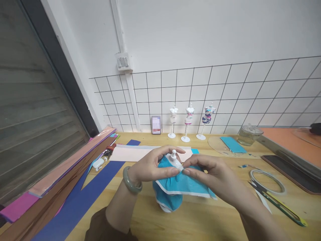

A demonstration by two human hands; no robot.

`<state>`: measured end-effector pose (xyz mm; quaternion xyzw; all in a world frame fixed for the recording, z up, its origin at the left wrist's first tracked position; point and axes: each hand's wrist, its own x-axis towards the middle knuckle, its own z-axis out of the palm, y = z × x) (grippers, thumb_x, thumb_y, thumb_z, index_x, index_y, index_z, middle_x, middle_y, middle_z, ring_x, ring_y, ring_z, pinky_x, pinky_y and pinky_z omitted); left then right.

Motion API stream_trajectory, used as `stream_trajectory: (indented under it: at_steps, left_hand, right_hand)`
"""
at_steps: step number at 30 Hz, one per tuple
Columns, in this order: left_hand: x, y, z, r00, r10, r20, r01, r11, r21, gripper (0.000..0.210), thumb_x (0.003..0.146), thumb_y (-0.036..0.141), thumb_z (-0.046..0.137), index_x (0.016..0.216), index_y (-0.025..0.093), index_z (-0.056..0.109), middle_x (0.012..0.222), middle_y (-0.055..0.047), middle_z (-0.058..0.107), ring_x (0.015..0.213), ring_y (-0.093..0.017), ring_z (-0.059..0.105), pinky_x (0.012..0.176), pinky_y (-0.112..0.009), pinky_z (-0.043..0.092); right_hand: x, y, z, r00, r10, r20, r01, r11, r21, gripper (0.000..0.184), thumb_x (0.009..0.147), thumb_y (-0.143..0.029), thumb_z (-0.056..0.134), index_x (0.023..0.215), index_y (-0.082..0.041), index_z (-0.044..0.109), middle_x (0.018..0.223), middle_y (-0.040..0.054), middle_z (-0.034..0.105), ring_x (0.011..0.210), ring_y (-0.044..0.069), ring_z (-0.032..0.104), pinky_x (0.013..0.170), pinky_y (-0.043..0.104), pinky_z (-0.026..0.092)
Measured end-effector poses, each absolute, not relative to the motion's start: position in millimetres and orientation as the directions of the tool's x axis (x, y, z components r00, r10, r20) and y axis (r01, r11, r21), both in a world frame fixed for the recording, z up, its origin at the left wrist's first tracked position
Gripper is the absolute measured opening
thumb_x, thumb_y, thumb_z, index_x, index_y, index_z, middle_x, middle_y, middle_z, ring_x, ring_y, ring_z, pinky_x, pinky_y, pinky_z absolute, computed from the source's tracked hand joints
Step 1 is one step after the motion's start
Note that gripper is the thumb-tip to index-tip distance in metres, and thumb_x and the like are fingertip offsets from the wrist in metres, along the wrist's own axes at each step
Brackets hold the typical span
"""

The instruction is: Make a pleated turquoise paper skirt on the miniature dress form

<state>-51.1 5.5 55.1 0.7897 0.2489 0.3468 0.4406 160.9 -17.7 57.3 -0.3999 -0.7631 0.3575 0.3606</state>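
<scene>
Fingers (198, 174) of the right hand (215, 171) are pinched together on a white-edged blue cloth (192, 186), while those of the left hand (147, 168) curl around the small white dress form (173, 155) it drapes, thumb pressed to the fabric. Both forearms angle inward, bringing the hands together over the surface (215, 222), well in from its far edge; along that edge, toward the right, sits a glass cup (248, 136) of pale liquid.
</scene>
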Motion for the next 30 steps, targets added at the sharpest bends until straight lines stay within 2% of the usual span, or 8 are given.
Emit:
stream_trajectory:
  at_steps: [4,8,10,12,15,19,26,30]
  left_hand:
    - [-52.8,6.7,53.7,0.666,0.657,0.354,0.044,-0.509,0.86,0.056,0.082,0.034,0.064,0.133,0.024,0.042,0.114,-0.009,0.06,0.106,-0.023,0.056,0.09,-0.038,0.046]
    - [-54.3,7.0,55.1,0.674,0.647,0.357,0.09,-0.552,0.829,0.065,0.084,0.032,0.063,0.14,0.028,0.03,0.14,-0.011,0.046,0.131,-0.026,0.04,0.107,-0.046,0.033]
    - [-54.2,7.3,56.0,0.671,0.649,0.358,0.099,-0.557,0.825,0.068,0.083,0.03,0.064,0.14,0.029,0.029,0.146,-0.011,0.039,0.137,-0.026,0.032,0.111,-0.047,0.026]
    - [-53.6,7.8,55.8,0.664,0.651,0.368,0.054,-0.533,0.845,0.066,0.082,0.029,0.066,0.137,0.028,0.031,0.147,-0.011,0.037,0.138,-0.025,0.03,0.111,-0.046,0.026]
    - [-53.1,9.1,53.9,0.624,0.683,0.38,0.018,-0.498,0.867,0.053,0.078,0.029,0.069,0.123,0.026,0.04,0.143,-0.012,0.041,0.134,-0.025,0.036,0.106,-0.045,0.033]
    - [-55.2,10.7,53.0,0.527,0.723,0.446,0.136,-0.591,0.795,0.038,0.07,0.033,0.076,0.098,0.022,0.052,0.134,-0.01,0.044,0.13,-0.027,0.037,0.105,-0.045,0.032]
    - [-59.2,12.0,58.3,0.504,0.701,0.505,0.198,-0.663,0.722,0.036,0.068,0.034,0.078,0.098,0.022,0.061,0.105,-0.005,0.054,0.104,-0.02,0.052,0.095,-0.036,0.039]
    - [-57.1,10.9,59.1,0.49,0.718,0.494,0.203,-0.645,0.737,0.036,0.069,0.036,0.077,0.098,0.021,0.061,0.106,-0.006,0.058,0.103,-0.021,0.054,0.093,-0.037,0.04]
  right_hand:
    - [160.3,-15.3,54.1,-0.404,0.871,0.28,0.339,0.427,-0.838,0.02,0.08,-0.041,0.063,0.08,-0.022,0.071,0.076,0.0007,0.069,0.07,0.015,0.061,0.061,0.027,0.047]
    - [160.6,-15.4,52.9,-0.392,0.87,0.298,0.346,0.44,-0.828,0.021,0.08,-0.041,0.063,0.078,-0.022,0.07,0.072,0.0008,0.067,0.067,0.015,0.059,0.059,0.026,0.047]
    - [161.0,-15.9,53.2,-0.398,0.865,0.306,0.352,0.452,-0.819,0.021,0.081,-0.042,0.063,0.079,-0.023,0.069,0.074,0.0008,0.067,0.068,0.014,0.059,0.061,0.026,0.047]
    - [161.4,-16.1,53.7,-0.401,0.862,0.312,0.363,0.462,-0.809,0.021,0.082,-0.043,0.062,0.081,-0.024,0.07,0.076,0.0006,0.067,0.068,0.014,0.058,0.061,0.025,0.047]
    - [161.8,-15.3,53.8,-0.404,0.859,0.314,0.375,0.468,-0.8,0.021,0.082,-0.044,0.061,0.082,-0.024,0.07,0.076,0.0007,0.067,0.067,0.014,0.057,0.06,0.025,0.047]
    - [162.1,-14.2,53.2,-0.403,0.861,0.308,0.392,0.467,-0.792,0.023,0.083,-0.045,0.06,0.082,-0.024,0.07,0.078,0.0016,0.067,0.069,0.015,0.058,0.062,0.026,0.048]
    - [163.3,-13.8,53.3,-0.427,0.855,0.296,0.423,0.478,-0.77,0.028,0.084,-0.05,0.057,0.083,-0.024,0.069,0.075,0.0004,0.065,0.066,0.013,0.056,0.058,0.024,0.046]
    - [164.1,-17.2,55.6,-0.427,0.859,0.284,0.453,0.475,-0.754,0.027,0.085,-0.048,0.056,0.085,-0.025,0.069,0.077,0.0011,0.066,0.065,0.013,0.056,0.055,0.023,0.046]
